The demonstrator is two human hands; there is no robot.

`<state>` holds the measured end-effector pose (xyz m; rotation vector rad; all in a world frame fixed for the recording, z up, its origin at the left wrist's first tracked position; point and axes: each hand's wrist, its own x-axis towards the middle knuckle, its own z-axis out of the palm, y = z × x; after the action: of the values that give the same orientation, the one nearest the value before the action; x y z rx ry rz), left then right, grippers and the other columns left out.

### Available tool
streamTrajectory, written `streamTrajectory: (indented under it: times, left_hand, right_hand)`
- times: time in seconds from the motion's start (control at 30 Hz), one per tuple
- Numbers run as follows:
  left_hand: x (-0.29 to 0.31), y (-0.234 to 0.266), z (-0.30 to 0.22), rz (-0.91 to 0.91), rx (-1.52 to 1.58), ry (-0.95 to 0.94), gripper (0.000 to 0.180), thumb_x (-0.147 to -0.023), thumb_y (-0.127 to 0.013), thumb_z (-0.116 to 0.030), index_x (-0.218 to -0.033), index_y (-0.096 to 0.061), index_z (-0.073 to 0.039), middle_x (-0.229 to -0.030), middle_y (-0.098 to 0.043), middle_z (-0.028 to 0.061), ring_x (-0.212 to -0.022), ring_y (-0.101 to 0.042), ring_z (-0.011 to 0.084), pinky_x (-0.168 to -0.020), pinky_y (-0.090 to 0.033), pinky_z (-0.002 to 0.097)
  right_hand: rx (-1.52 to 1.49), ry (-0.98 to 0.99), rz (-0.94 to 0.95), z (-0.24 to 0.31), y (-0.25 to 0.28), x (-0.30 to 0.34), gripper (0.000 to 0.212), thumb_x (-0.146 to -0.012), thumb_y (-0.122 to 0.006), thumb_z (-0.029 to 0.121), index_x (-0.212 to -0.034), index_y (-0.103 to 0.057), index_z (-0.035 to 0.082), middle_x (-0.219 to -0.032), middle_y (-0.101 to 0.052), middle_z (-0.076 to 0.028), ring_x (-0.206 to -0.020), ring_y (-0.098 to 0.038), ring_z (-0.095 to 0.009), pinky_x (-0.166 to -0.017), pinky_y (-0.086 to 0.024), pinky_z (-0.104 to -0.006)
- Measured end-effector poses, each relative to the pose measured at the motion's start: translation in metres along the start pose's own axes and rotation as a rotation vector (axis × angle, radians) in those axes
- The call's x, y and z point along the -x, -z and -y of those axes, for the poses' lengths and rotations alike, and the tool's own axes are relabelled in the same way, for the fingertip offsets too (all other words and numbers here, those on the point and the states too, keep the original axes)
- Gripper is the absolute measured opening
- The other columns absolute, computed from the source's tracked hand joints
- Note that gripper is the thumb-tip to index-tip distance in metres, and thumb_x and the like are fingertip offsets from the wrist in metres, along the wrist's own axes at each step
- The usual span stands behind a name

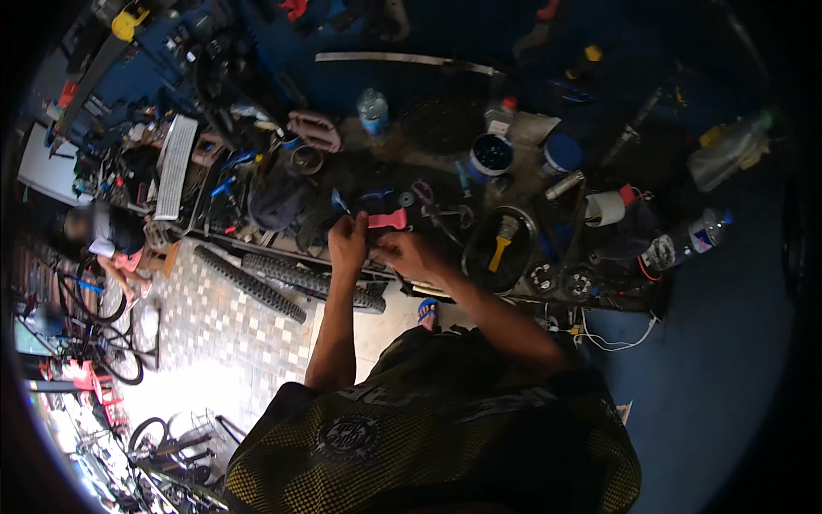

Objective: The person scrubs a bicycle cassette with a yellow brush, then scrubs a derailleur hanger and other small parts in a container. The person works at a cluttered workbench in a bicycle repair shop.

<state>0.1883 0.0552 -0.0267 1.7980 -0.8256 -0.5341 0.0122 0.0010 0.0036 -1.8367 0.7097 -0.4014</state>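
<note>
Close together over the workbench (428, 171), my left hand (346, 246) and my right hand (411, 257) have their fingers bent and pinched. Whatever lies between the fingertips is too small and dark to make out. A pink, handle-shaped thing (387, 219) shows right beside the left fingertips; I cannot tell whether it is held or lies behind them. To the right of my right hand sits a dark round basin (469, 248) with a yellow-handled paintbrush (499, 248) in it. A purple-grey tool (423, 192) lies beyond the hands.
Along the bench stand a water bottle (372, 111), an open blue-and-white tub (491, 158), a paper roll (605, 208) and a larger bottle (689, 244). Bicycle tyres (257, 283) lie below its front edge. A person (116, 240) sits at the far left, near several bicycles.
</note>
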Motion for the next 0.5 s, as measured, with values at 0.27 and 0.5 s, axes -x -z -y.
streamTrajectory:
  times: [0.27,0.5]
  left_hand:
    - [0.023,-0.041,-0.113,0.247,0.091,-0.435,0.023,-0.091,-0.084,-0.021,-0.101,-0.076,-0.002,-0.079,-0.068,0.0066,-0.071,-0.062,0.0132,-0.065,-0.049,0.0301]
    - [-0.043,-0.02,-0.014,0.145,-0.382,-0.312,0.027,-0.094,-0.077,-0.026,-0.109,-0.078,-0.003,-0.098,-0.077,0.0233,-0.091,-0.076,0.0408,-0.077,-0.06,0.0465]
  right_hand:
    - [0.319,0.199,-0.55,-0.014,0.074,0.026,0.013,-0.102,-0.067,0.021,-0.108,-0.065,0.01,-0.086,-0.073,-0.018,-0.08,-0.072,-0.042,-0.067,-0.056,-0.0503]
    - [0.426,0.453,-1.144,0.048,0.26,0.043,0.009,-0.105,-0.059,0.008,-0.105,-0.065,0.002,-0.096,-0.073,-0.015,-0.084,-0.075,-0.031,-0.074,-0.056,-0.0362]
